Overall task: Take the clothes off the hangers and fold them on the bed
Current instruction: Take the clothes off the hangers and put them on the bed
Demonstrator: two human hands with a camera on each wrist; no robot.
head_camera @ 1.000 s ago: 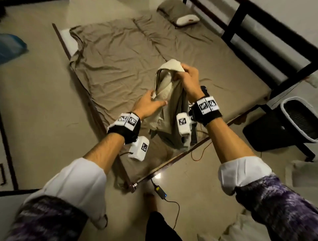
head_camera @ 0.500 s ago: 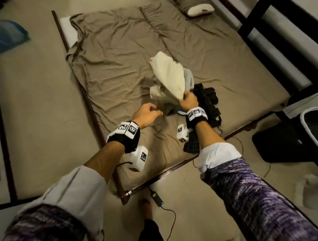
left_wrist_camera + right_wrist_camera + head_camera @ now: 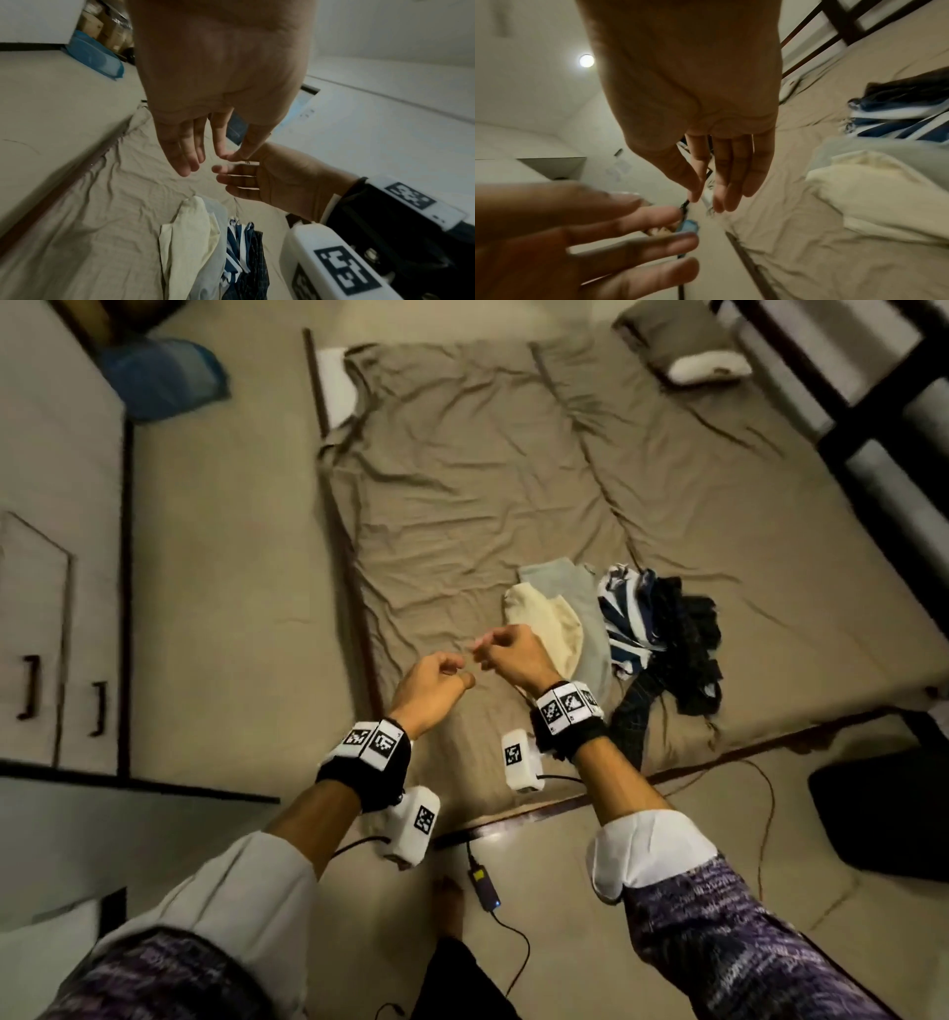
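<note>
Low in the middle of the head view, over the near part of the bed (image 3: 462, 480): left hand (image 3: 434, 683) and right hand (image 3: 513, 654), raised side by side, fingertips almost meeting, neither on any garment. In the left wrist view, thumb and forefinger tips of the left hand pressed together, the other fingers nearly straight, the right hand's fingers just beside them; a thin dark strand faintly seen at the meeting point, too fine to say whether pinched or by which hand, so grasp or release of either hand impossible to tell. To the right of the hands, lying on the brown sheet near the bed's lower edge, a row of clothes: cream garment (image 3: 552, 624) folded and resting partly on a grey garment (image 3: 570, 580); just right of these a crumpled blue-and-white striped garment (image 3: 624, 618), touching a dark checked garment (image 3: 688, 639) with one end trailing toward the bed edge. No hangers to be made out. At upper right of the frame, a pillow (image 3: 683, 346) at the head of the bed. At upper left, a blue bag (image 3: 159, 377) on the floor; at left, a pale cupboard (image 3: 41, 557) with dark handles. Bottom centre, a small adapter (image 3: 485, 883) on a cable on the floor, beside a bare foot.
</note>
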